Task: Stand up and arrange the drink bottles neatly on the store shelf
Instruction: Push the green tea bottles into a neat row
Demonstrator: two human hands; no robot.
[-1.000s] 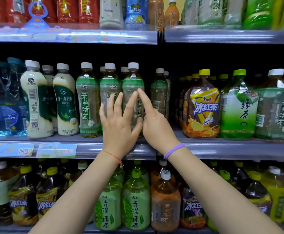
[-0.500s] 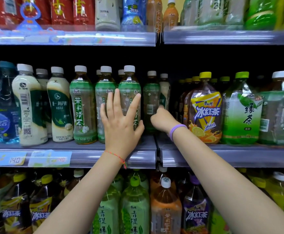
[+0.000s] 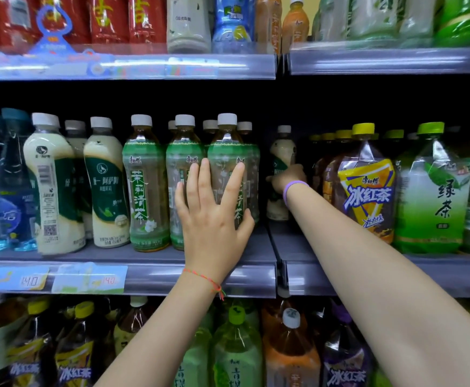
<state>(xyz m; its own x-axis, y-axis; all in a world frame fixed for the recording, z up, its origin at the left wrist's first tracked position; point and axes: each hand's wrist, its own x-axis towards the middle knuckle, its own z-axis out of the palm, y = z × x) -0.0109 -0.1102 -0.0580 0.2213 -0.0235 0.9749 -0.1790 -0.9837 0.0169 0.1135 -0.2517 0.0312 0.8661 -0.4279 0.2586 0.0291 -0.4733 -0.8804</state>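
Observation:
On the middle shelf (image 3: pixel 150 276) stand three front green jasmine tea bottles with white caps, with more behind them. My left hand (image 3: pixel 211 216) presses straight, spread fingers against the rightmost green tea bottle (image 3: pixel 226 152) and its neighbour (image 3: pixel 180 160). My right hand (image 3: pixel 288 180) reaches deep into the dark gap to the right and curls round a cream milk tea bottle (image 3: pixel 282 146) standing alone at the back. Its fingers are mostly hidden behind the wrist.
Two cream milk tea bottles (image 3: pixel 52 177) and blue bottles (image 3: pixel 2 208) stand at the left. Large iced tea (image 3: pixel 365 188) and green tea (image 3: pixel 434 196) bottles crowd the right of the gap. More bottles fill the shelves above (image 3: pixel 189 20) and below (image 3: pixel 236 353).
My right hand left the green tea bottles and reached further back and right to the cream bottle. The loose green bottle now stands against the others. My left hand stayed put.

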